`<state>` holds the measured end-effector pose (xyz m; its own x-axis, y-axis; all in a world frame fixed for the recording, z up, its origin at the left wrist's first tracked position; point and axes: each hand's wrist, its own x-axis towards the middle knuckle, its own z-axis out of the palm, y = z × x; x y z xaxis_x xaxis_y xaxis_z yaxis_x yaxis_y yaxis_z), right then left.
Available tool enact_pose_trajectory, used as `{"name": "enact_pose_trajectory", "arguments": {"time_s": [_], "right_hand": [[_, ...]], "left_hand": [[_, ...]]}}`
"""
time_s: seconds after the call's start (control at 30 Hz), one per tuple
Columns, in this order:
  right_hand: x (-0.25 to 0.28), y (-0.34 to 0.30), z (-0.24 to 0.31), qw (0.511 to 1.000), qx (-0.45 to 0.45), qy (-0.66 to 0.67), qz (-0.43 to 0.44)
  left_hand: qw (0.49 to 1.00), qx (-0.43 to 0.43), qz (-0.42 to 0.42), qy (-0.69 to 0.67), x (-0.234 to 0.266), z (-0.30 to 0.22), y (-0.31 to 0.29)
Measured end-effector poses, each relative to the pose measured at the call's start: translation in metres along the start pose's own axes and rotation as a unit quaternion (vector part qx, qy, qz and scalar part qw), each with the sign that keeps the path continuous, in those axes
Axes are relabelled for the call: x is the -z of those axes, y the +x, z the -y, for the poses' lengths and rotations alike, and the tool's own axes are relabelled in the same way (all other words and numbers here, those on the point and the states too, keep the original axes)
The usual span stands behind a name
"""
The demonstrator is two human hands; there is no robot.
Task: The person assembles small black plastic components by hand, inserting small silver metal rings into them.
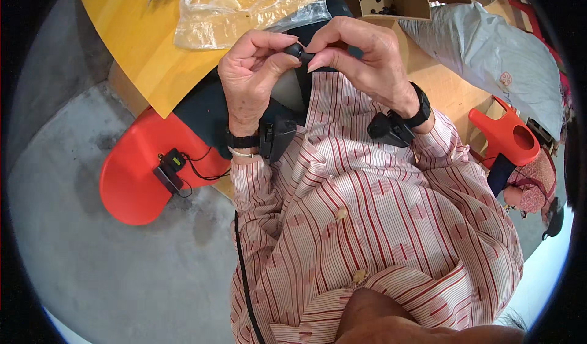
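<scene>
My left hand (252, 69) is closed in a pinch, thumb and forefinger on the rounded end of a small black plastic piece (294, 50). From the other side, the thumb and forefinger of my right hand (370, 54) grip the narrower end of the same piece. Both hands hold it above my lap, close to the table edge. The exact kind of the piece cannot be made out, and my fingertips cover part of it. Each wrist carries a black strap with a black device.
Beyond my hands, a clear plastic bag (235, 14) lies on the yellow table (131, 38). A cardboard box (416, 0) with small dark pieces stands at the far right, beside a grey-white sack (489, 57). A red chair (131, 179) at left bears black devices (170, 168); another red seat (520, 151) is at right.
</scene>
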<state>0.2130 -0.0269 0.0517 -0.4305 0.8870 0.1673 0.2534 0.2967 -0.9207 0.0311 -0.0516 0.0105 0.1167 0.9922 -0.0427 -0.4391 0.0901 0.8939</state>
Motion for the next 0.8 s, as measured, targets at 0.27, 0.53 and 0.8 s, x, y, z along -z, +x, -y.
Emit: {"name": "enact_pose_trajectory", "arguments": {"time_s": [0.27,0.53,0.8], "right_hand": [[0.0009,-0.0033,-0.005,0.989,-0.084,0.123,0.016],[0.0037,-0.0007,-0.0076,0.984,-0.076,0.158,0.028],[0.0031,-0.002,-0.008,0.984,-0.112,0.138,0.025]], "left_hand": [[0.999,0.003,0.019,0.041,-0.0008,-0.0012,-0.0012],[0.999,0.01,0.018,0.038,-0.0025,0.0002,0.0005],[0.999,0.01,0.013,0.041,-0.005,0.0008,-0.0001]]}}
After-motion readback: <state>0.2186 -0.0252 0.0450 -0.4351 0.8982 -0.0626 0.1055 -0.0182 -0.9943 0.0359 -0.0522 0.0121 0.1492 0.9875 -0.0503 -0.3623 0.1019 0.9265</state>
